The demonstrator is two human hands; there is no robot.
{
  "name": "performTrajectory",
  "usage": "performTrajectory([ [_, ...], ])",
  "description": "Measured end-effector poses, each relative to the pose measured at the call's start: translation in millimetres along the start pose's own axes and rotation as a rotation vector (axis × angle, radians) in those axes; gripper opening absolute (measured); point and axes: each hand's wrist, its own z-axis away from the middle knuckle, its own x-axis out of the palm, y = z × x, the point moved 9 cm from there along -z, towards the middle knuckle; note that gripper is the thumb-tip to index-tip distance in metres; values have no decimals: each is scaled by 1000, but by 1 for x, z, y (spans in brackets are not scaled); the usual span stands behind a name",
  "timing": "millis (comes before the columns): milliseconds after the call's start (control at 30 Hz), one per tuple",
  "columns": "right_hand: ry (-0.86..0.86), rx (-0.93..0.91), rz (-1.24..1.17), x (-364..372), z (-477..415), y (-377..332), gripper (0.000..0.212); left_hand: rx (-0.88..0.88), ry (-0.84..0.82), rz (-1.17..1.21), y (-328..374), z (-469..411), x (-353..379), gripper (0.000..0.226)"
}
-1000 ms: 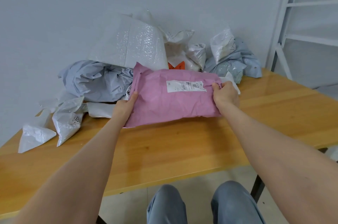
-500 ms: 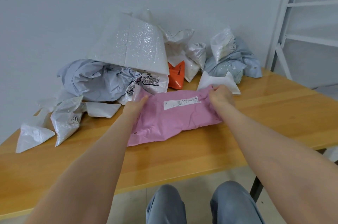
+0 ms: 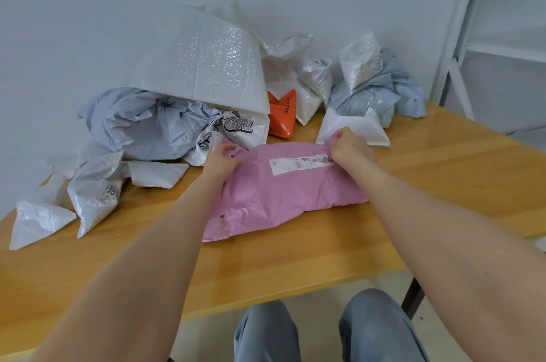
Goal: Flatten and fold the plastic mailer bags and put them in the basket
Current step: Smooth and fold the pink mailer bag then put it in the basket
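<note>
A crumpled pink mailer bag (image 3: pixel 283 199) with a white shipping label (image 3: pixel 298 165) lies on the wooden table (image 3: pixel 266 267) in front of me. My left hand (image 3: pixel 221 162) grips its far left corner. At the far right edge, beside the label, my right hand (image 3: pixel 351 151) pinches the bag. Behind it lies a heap of other mailers: a large white bubble mailer (image 3: pixel 206 66), a grey bag (image 3: pixel 139 125), an orange bag (image 3: pixel 282 116) and a folded white bag (image 3: pixel 354 128). No basket is in view.
Small white crumpled bags (image 3: pixel 94 193) lie at the table's left end. Grey-blue and white bags (image 3: pixel 375 86) sit against the wall at the back right. A white metal rack (image 3: pixel 496 36) stands to the right. My knees (image 3: pixel 325 332) show below the table's front edge.
The pink bag was held up off the table a second ago; both hands have brought it down and laid it on the table, keeping hold of its far corners.
</note>
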Motion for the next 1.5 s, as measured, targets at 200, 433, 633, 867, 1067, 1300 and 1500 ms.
performTrajectory([
  [200, -66, 38, 1, 11, -11, -1, 28, -16, 33, 33, -6, -8, -1, 34],
  [433, 255, 106, -156, -20, -15, 18, 23, -10, 173, -95, 2, -5, -11, 43],
  [633, 194, 26, -112, -25, -10, 21, 47, -31, 49, 25, 7, 1, 6, 82],
  [867, 46, 177, -115, -25, 6, 52, 50, -258, -248, -17, -24, 19, 12, 95],
  [1067, 91, 11, -230, -26, 17, 35, 37, -39, -158, -149, -1, 18, 11, 59],
  [1300, 186, -70, -31, -40, 18, 24, 49, -6, -94, -285, -1, 15, 1, 59],
  [1500, 233, -376, 215, -30, 26, -38, 57, 262, 145, -786, 47, 20, 3, 47],
])
